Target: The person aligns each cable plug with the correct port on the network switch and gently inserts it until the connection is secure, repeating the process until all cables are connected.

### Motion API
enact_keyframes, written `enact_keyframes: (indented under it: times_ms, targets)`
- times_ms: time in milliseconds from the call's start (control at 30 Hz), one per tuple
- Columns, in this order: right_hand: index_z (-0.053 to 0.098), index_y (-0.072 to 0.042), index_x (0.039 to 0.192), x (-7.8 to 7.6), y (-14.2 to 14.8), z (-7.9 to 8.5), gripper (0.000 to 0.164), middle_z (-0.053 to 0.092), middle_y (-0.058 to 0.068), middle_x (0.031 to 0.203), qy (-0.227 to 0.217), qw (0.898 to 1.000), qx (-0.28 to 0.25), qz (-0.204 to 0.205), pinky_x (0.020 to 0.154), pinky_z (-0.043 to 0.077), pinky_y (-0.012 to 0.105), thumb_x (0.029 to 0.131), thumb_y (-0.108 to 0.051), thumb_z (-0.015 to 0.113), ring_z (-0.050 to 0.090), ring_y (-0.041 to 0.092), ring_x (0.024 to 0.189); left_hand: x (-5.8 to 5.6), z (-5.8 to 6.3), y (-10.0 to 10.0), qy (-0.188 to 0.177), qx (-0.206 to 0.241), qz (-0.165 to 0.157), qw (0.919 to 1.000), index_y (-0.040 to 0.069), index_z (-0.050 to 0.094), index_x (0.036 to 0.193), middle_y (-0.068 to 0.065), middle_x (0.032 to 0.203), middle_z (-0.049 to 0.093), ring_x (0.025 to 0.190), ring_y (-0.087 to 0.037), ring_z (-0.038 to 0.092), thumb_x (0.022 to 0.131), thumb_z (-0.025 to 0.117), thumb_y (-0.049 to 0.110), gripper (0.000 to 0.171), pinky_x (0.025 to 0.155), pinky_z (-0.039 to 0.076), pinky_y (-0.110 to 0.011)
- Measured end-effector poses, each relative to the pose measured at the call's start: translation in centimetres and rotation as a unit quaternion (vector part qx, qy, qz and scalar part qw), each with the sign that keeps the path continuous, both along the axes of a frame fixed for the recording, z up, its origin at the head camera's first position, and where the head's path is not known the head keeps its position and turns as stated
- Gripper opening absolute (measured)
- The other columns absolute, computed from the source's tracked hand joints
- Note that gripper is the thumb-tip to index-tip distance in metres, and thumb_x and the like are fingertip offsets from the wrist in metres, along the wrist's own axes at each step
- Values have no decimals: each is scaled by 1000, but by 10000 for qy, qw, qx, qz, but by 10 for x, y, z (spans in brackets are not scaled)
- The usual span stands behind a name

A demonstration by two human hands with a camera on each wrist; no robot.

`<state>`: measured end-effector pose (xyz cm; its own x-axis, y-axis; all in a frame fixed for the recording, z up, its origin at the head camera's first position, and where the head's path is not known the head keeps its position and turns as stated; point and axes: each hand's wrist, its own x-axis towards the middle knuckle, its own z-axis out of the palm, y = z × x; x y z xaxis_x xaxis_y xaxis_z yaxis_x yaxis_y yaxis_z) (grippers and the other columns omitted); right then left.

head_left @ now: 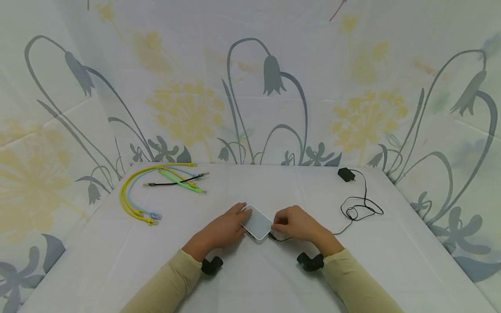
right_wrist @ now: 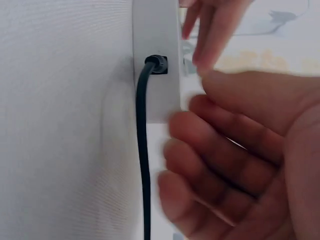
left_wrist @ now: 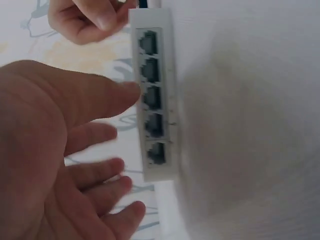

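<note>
A small white network switch (head_left: 258, 222) with a grey top lies on the white table between both hands. My left hand (head_left: 227, 228) is at its left side, fingertips over the top edge. In the left wrist view the thumb is right at the edge above a row of several ports (left_wrist: 152, 97), and the other fingers are loosely spread. A black power plug (right_wrist: 158, 63) sits in the socket on the switch's right side, its cord (right_wrist: 142, 135) hanging down from it. Close by that corner is my right hand (head_left: 296, 221), fingers loosely curled with nothing between them.
At the back left lie yellow (head_left: 122, 195), blue (head_left: 131, 191), black (head_left: 166, 184) and green (head_left: 180, 180) network cables. The power adapter (head_left: 346, 174) lies back right, its thin black cord looping toward the switch. Floral cloth (head_left: 250, 108) surrounds the table.
</note>
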<state>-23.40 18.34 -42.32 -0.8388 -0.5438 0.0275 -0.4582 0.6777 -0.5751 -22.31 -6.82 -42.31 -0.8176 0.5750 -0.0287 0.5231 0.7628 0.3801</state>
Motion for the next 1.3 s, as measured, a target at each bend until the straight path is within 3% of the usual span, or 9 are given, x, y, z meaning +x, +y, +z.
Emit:
enact_keyframes:
  times_ms: [133, 267, 467, 633, 900, 1133, 1300]
  targets:
    - [69, -16, 92, -2, -1, -3, 6, 65, -9, 81, 436, 9986, -177, -255, 63, 48, 21, 88, -21, 71, 56, 5, 73, 3, 9, 4, -45, 77, 687, 9976, 2, 45, 143, -16, 148, 44, 131, -32, 50, 95, 62, 28, 58, 105, 44, -45]
    - [68, -10, 113, -1, -5, -5, 28, 66, 0, 103, 362, 9989, -240, -177, 71, 51, 23, 87, -18, 71, 61, 13, 88, 5, 12, 7, 106, -55, 1085, 9940, -3, 52, 135, -18, 132, 56, 119, -31, 58, 93, 65, 30, 54, 99, 49, -44]
    - [60, -5, 130, 3, -8, -7, 42, 56, 13, 136, 104, 9996, -243, 138, 86, 56, 34, 90, -17, 68, 66, 29, 106, 4, 7, 8, 237, -339, 1353, 9899, -4, 63, 117, -14, 105, 62, 91, -24, 62, 90, 68, 33, 46, 82, 53, -38]
    - [58, -2, 133, 4, -9, -8, 43, 50, 15, 144, -57, 9992, -265, 279, 90, 55, 36, 92, -14, 64, 64, 32, 114, 3, 5, 8, 160, -222, 1351, 9905, -3, 65, 109, -10, 93, 60, 78, -17, 57, 90, 68, 32, 40, 73, 51, -34]
    - [57, 0, 133, 4, -10, -8, 45, 49, 13, 146, -274, 9989, -289, 259, 93, 54, 36, 90, -12, 65, 56, 30, 125, 0, 4, 9, -15, -68, 1289, 9916, -4, 64, 114, -12, 100, 59, 83, -18, 58, 91, 67, 30, 40, 77, 51, -36]
    - [61, -3, 130, 5, -12, -6, 47, 54, 12, 140, 1, 10000, 33, 72, 97, 51, 44, 86, -16, 72, 55, 31, 126, -2, 1, 11, -198, 134, 1270, 9916, -5, 58, 128, -20, 125, 57, 113, -30, 59, 94, 64, 27, 47, 94, 50, -43]
    - [64, -4, 125, 6, -16, -5, 44, 58, 12, 134, 149, 9998, 110, -66, 91, 54, 39, 85, -19, 74, 59, 29, 119, -6, 0, 14, -311, 227, 1196, 9921, -5, 56, 130, -19, 136, 54, 125, -34, 53, 96, 60, 23, 44, 104, 45, -45]
